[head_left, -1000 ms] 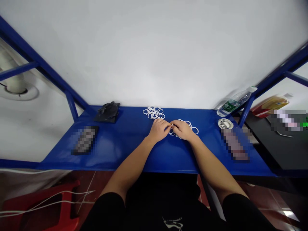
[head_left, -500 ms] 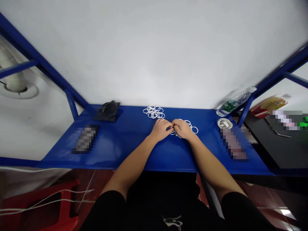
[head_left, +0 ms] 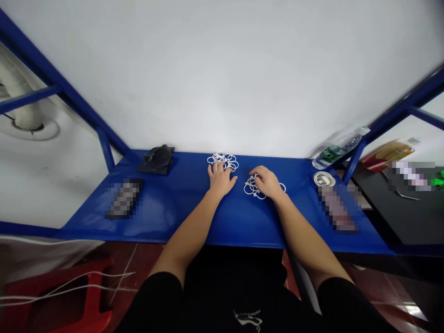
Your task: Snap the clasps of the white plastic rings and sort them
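Two heaps of small white rings lie on the blue table [head_left: 180, 212]. My left hand [head_left: 219, 179] lies flat with fingers stretched out, its fingertips on the near edge of the far heap of rings [head_left: 224, 160]. My right hand [head_left: 266, 181] rests with curled fingers on the near heap of rings [head_left: 252, 188], which spreads out to its left and right. What the right fingers hold, if anything, is hidden.
A crumpled black bag [head_left: 157, 159] lies at the back left. A dark flat object [head_left: 124, 198] sits nearer on the left. At the right are a lying water bottle [head_left: 338, 148], a round metal tin [head_left: 324, 178] and a long blurred object [head_left: 336, 208]. A red stool [head_left: 62, 296] stands below left.
My hands were pinched together over the near heap. They have parted: the left hand moved up and left to the far heap and opened flat, the right stayed on the near heap.
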`<action>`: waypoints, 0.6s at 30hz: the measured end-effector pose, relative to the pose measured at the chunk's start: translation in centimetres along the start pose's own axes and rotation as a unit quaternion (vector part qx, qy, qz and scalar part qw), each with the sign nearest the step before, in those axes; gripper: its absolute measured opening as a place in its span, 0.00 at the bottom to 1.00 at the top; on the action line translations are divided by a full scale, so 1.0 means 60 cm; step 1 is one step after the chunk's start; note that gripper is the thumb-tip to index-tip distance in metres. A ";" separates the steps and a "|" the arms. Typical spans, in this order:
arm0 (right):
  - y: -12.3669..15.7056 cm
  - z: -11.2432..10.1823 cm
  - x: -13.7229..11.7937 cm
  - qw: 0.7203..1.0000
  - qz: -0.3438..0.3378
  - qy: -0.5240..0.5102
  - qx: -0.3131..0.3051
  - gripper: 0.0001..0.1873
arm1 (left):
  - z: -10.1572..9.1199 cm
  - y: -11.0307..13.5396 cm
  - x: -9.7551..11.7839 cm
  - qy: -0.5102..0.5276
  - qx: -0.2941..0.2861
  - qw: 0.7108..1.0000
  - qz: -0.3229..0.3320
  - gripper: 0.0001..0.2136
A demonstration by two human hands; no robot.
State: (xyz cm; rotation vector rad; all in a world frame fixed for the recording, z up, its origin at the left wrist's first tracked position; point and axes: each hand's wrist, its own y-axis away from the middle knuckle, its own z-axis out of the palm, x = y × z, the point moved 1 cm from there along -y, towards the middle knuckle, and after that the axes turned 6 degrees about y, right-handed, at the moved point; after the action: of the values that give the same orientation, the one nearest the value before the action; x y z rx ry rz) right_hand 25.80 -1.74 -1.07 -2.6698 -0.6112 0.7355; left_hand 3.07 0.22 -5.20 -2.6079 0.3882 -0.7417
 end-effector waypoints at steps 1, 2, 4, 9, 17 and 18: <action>0.000 0.000 -0.002 1.000 -0.002 0.001 -0.001 0.18 | 0.000 -0.001 -0.001 0.002 0.008 1.000 -0.002 0.11; 0.001 0.001 -0.004 1.000 -0.004 0.000 -0.002 0.19 | -0.001 -0.001 -0.002 0.005 0.014 1.000 -0.005 0.10; 0.001 0.001 -0.007 1.000 -0.007 -0.002 -0.007 0.19 | -0.001 -0.001 -0.003 0.007 0.017 1.000 -0.010 0.11; 0.001 0.002 -0.012 1.000 -0.013 0.002 -0.016 0.19 | -0.004 -0.001 0.004 0.011 -0.006 1.000 -0.001 0.04; 0.003 0.002 -0.015 1.000 0.013 -0.006 -0.002 0.18 | -0.031 -0.001 0.030 0.087 0.024 0.991 0.099 0.06; 0.003 0.001 -0.015 1.000 0.025 -0.011 0.002 0.18 | -0.034 0.001 0.035 0.093 0.017 0.988 0.125 0.06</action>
State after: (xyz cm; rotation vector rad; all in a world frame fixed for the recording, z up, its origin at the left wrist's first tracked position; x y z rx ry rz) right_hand 25.13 -2.32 -0.84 -2.6856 -0.5488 0.7811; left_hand 3.69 -1.21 -2.72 -2.4055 0.7363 -0.8959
